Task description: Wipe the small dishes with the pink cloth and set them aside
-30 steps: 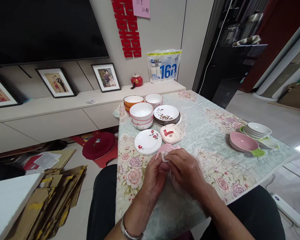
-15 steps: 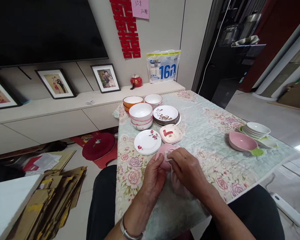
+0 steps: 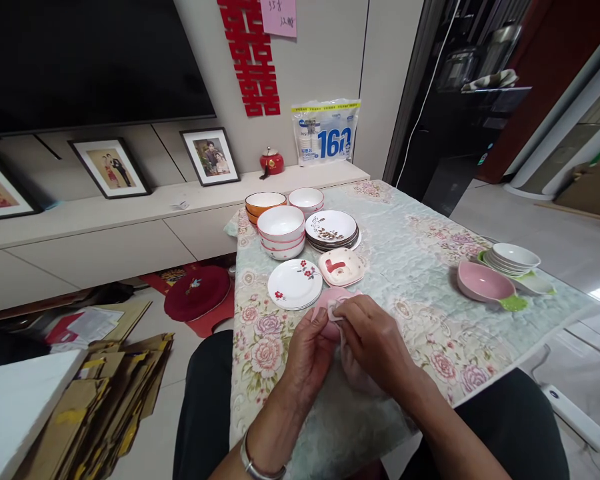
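A pink dish (image 3: 334,295) is gripped in my left hand (image 3: 307,347), thumb over its near edge; most of it is hidden by my fingers. My right hand (image 3: 373,337) pinches a pale cloth (image 3: 353,370) and presses it on the dish, the loose end hanging below. Just beyond my hands lie white plates with red flowers (image 3: 295,283) and a squarish cream dish with a red pattern (image 3: 341,267). Behind these stand a stack of white bowls with pink rims (image 3: 281,230), orange bowls (image 3: 265,201), and plates with brown flowers (image 3: 331,227).
To the right on the flowered tablecloth (image 3: 405,247) sit a pink bowl with a green handle (image 3: 486,283) and stacked small white bowls (image 3: 517,256). A low cabinet (image 3: 130,220) borders the far side. Flattened cardboard (image 3: 115,393) and a red stool (image 3: 199,293) are at the left.
My right hand and the cloth have shifted very slightly left on the pink dish. My left hand keeps its grip, and the other dishes stay put.
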Action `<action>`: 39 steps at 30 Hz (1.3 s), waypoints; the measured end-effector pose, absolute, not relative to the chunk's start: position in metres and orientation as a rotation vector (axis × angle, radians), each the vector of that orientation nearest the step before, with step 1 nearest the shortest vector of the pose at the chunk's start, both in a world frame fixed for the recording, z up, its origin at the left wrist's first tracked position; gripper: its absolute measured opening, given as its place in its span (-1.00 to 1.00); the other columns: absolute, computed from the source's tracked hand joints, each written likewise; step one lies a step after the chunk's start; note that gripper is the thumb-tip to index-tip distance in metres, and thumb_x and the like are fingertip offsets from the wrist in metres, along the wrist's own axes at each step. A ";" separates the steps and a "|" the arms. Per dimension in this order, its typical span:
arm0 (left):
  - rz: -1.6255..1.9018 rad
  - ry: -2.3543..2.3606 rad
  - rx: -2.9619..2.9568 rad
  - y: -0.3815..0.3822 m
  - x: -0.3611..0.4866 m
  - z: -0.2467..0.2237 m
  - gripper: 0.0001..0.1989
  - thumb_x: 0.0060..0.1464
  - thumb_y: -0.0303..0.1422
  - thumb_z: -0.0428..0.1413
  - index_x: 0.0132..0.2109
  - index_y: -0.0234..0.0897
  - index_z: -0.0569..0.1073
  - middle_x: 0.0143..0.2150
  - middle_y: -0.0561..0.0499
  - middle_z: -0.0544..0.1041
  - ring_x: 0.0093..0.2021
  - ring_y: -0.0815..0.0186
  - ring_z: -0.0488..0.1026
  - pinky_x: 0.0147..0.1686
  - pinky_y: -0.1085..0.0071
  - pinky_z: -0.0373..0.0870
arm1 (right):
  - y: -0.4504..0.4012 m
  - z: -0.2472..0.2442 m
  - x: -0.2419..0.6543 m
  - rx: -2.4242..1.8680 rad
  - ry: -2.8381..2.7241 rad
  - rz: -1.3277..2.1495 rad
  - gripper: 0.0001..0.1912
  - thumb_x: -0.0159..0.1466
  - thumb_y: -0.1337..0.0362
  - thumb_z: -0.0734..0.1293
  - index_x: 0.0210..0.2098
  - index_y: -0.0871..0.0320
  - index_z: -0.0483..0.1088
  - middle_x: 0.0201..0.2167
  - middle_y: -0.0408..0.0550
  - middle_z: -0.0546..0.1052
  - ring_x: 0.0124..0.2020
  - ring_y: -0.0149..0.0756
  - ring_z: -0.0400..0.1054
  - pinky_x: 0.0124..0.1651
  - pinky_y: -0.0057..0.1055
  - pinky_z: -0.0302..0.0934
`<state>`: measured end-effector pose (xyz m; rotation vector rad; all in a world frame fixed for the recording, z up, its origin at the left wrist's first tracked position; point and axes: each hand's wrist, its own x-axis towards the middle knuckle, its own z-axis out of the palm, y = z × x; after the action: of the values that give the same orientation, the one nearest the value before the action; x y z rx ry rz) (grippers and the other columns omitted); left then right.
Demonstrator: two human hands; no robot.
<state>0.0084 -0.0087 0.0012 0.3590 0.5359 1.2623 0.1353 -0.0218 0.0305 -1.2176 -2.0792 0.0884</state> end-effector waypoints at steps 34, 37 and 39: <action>1.394 0.655 0.463 -0.009 0.011 0.005 -0.71 -0.09 -0.36 0.35 -0.17 -0.30 0.55 -0.20 -0.04 0.63 -0.15 0.25 0.55 -0.02 0.35 0.39 | -0.011 0.017 0.137 -1.371 -1.541 0.408 -0.89 0.28 0.32 0.28 -0.28 0.10 0.46 -0.33 -0.09 0.56 -0.29 -0.25 0.44 -0.18 -0.34 0.29; 1.392 0.632 0.415 -0.008 0.008 0.003 -0.67 -0.07 -0.37 0.34 -0.11 -0.29 0.55 -0.12 -0.07 0.63 -0.10 0.23 0.55 0.02 0.31 0.38 | -0.014 0.016 0.130 -1.280 -1.713 0.302 -0.84 0.30 0.38 0.23 -0.26 0.13 0.46 -0.31 -0.04 0.54 -0.24 -0.24 0.43 -0.18 -0.35 0.27; 1.394 0.629 0.399 -0.007 0.008 0.002 -0.65 -0.07 -0.37 0.34 -0.08 -0.30 0.55 -0.09 -0.09 0.63 -0.07 0.21 0.55 0.05 0.29 0.38 | -0.014 0.019 0.134 -1.252 -1.826 0.356 -0.84 0.29 0.39 0.24 -0.28 0.12 0.46 -0.33 -0.07 0.54 -0.27 -0.26 0.43 -0.22 -0.37 0.25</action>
<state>0.0075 -0.0069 0.0021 0.3990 0.6291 1.3941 0.1337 -0.0141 0.0188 -1.2517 -1.8255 0.3563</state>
